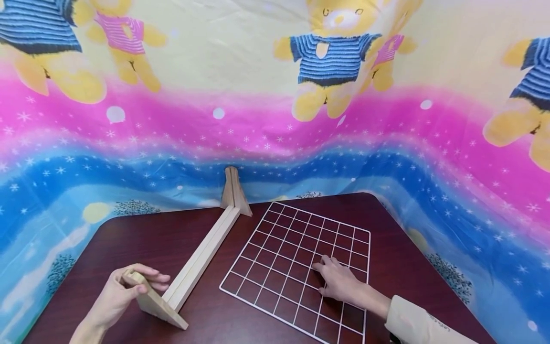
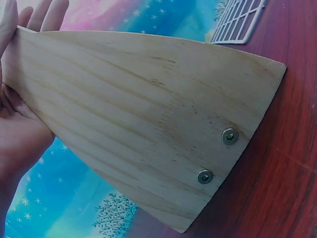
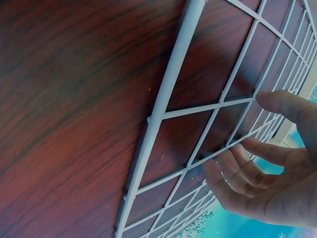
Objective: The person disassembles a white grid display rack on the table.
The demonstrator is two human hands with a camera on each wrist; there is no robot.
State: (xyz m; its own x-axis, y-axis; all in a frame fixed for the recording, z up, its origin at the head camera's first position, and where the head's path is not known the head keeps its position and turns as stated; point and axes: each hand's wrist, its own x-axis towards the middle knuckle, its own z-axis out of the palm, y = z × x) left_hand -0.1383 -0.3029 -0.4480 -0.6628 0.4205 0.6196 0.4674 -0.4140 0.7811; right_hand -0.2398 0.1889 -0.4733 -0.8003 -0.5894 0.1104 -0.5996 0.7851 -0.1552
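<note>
My left hand (image 1: 112, 298) grips the narrow top of the near wooden end piece (image 1: 161, 310), with thumb and fingers on either side. In the left wrist view this wooden end piece (image 2: 143, 109) shows its wide, flat outer face with two metal bolts (image 2: 229, 136) near its base. A pale wooden bar (image 1: 204, 258) runs from it to a matching far end piece (image 1: 234, 193). My right hand (image 1: 339, 282) is on a white wire grid panel (image 1: 296, 248) lying right of the wooden stand. The right wrist view has the thumb and bent fingertips (image 3: 210, 168) at the grid's wires (image 3: 218, 106).
Both the stand and the panel lie on a dark red-brown table (image 1: 163, 234). A curtain printed with teddy bears (image 1: 258, 119) hangs behind the table and along its sides. The far end piece stands close to the table's back edge.
</note>
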